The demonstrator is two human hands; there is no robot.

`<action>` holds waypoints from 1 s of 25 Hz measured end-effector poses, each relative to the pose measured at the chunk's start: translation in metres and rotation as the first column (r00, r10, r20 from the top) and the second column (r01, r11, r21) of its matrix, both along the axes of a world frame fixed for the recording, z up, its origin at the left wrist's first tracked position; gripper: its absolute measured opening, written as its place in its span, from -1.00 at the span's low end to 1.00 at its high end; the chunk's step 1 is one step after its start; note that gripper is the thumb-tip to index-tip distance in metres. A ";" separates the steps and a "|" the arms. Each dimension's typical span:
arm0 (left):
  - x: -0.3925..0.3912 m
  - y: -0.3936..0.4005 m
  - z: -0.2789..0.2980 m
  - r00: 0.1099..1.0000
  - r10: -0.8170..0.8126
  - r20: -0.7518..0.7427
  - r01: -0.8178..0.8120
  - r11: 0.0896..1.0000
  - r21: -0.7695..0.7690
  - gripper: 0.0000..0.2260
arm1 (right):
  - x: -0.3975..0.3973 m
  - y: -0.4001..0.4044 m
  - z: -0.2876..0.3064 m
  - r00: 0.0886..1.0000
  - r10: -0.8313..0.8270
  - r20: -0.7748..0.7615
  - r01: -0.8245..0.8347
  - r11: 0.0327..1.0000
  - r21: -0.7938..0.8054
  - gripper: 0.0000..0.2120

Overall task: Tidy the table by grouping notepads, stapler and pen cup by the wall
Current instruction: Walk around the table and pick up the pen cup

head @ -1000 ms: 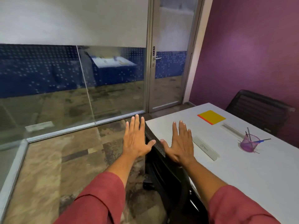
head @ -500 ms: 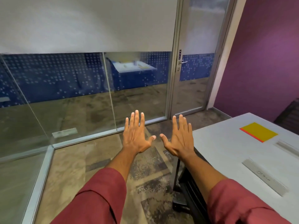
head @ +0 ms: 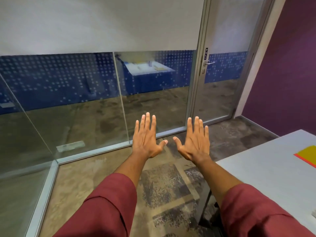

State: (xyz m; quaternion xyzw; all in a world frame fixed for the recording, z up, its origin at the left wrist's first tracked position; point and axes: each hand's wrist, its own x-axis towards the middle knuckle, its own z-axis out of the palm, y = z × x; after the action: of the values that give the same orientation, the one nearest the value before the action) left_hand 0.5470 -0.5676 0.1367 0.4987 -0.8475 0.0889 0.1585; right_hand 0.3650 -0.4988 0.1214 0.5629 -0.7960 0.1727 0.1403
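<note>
Honestly, I see both hands, left hand (head: 146, 139) and right hand (head: 195, 142), spread flat and empty over the floor. Only one yellow notepad (head: 307, 154) shows on the tabletop (head: 266, 175); stapler and pen cup are out of view, so I risk reaching blind.

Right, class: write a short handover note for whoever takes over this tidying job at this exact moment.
Left hand: open, fingers spread, holding nothing, out over the floor.
Right hand: open, empty, just off the near corner of the white table.
Things: only the yellow notepad shows, lying flat at the right edge of the view, part cut off. Stapler and pen cup are out of view.
Done: nothing that the picture shows.
Left: look back at the table, find the stapler, pen cup and any other notepads, and group them all by the purple wall.
</note>
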 end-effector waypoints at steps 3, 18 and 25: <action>-0.025 -0.070 0.002 1.000 -0.004 0.020 0.004 1.000 0.004 -0.06 | -0.027 -0.068 0.002 0.999 -0.026 0.024 0.026 1.000 0.012 -0.08; -0.202 -0.398 0.003 0.974 -0.225 -0.024 0.224 0.974 -0.024 -0.06 | -0.182 -0.350 -0.001 0.970 -0.243 0.030 0.242 0.970 0.028 -0.06; -0.320 -0.545 0.019 0.903 -0.429 0.024 0.429 0.903 0.002 -0.06 | -0.270 -0.463 0.010 0.910 -0.409 0.069 0.411 0.912 -0.012 -0.05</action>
State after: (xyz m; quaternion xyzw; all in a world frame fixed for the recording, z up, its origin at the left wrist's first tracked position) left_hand 0.2273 -1.1128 0.1556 0.2990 -0.9381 0.0594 0.1647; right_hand 0.0946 -0.9613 0.1311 0.3756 -0.8982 0.1682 0.1546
